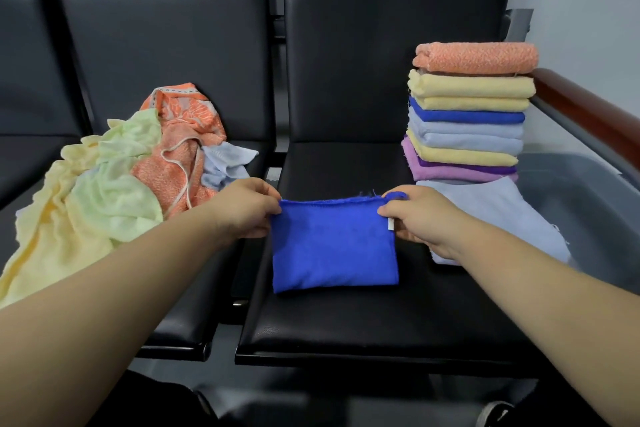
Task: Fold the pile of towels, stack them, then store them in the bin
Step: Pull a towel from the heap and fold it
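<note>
**A:** From the head view, what are the hands doing?

**B:** Both are pinching the blue towel (332, 250). The left hand (246, 208) nips its far left corner between thumb and fingers, and the right hand (419, 218) nips the far right corner the same way. The towel lies flat on the black seat (346, 322) between them, already folded to a small rectangle.

**A:** Why hold it by the two corners?

**B:** I'd judge it keeps the layered edges lined up, either for one more fold or for lifting it without it falling open.

**A:** And where does it go?

**B:** Beyond the right hand stands the stack of folded towels (471, 114), orange on top. A pale blue towel (502, 215) lies partly under that hand. The grey bin (588, 191) sits to the hand's outer side, so the stack is close by for the final transfer.

**A:** Much left?

**B:** Yes. Out past the left hand, the unfolded pile (114, 191) waits on the neighbouring seat (194, 329).
</note>
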The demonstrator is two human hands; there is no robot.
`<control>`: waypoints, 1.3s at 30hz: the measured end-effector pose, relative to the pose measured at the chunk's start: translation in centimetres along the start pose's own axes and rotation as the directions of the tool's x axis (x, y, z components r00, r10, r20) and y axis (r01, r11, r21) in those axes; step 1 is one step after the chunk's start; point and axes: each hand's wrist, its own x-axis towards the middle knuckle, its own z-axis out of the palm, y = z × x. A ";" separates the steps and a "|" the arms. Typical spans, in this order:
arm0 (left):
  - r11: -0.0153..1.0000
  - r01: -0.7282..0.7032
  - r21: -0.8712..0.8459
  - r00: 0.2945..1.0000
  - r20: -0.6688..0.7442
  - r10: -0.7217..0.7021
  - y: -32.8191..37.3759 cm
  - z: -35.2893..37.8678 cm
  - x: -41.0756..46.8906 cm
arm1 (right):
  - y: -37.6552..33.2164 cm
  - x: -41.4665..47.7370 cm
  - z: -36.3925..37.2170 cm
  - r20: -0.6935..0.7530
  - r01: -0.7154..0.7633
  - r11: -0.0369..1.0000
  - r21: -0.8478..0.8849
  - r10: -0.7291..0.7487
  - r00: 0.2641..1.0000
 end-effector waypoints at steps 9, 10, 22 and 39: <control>0.957 -0.118 0.267 0.951 -0.247 0.186 -1.8 1.3 4.5 | 0.2 4.8 2.7 -0.166 0.099 0.944 -0.314 -0.157 0.973; 0.944 -0.122 0.307 0.946 -0.253 0.204 -2.0 1.5 4.8 | 0.3 5.2 2.9 -0.176 0.091 0.931 -0.353 -0.162 0.971; 0.877 0.088 0.473 0.981 -0.196 0.008 -2.6 1.9 5.1 | -0.2 4.8 3.3 -0.096 -0.102 0.726 -0.680 0.050 0.994; 0.910 -0.396 0.125 0.861 -0.293 0.415 7.4 11.0 -0.7 | -1.5 -1.4 -8.2 -0.227 0.159 0.975 -0.158 -0.192 0.955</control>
